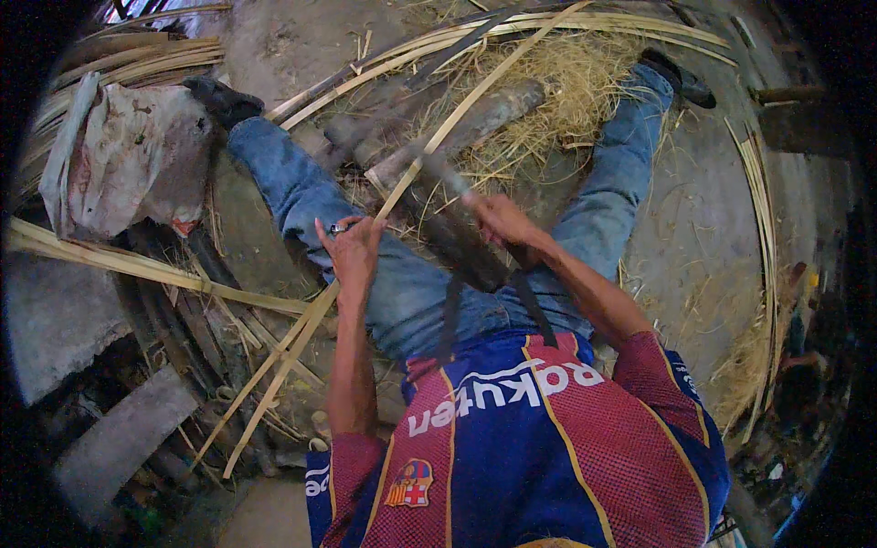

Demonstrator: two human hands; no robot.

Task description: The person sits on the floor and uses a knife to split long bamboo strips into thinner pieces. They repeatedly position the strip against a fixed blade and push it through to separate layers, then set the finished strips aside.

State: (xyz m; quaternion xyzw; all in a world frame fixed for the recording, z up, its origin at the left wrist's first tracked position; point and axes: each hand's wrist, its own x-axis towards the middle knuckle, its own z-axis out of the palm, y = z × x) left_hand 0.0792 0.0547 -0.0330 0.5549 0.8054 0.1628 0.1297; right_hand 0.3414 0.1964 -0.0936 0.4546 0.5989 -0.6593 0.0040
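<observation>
Left hand [354, 254]: grips a bamboo strip [402, 186]
Right hand [505, 222]: grips a blurred blade [448, 176]
Log [498, 119]: lies beneath the strip

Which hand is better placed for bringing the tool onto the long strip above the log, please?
Probably the right hand: it holds the tool, blurred, close beside the strip near the log. The left hand holds the strip, so seems better placed for steadying it.
</observation>
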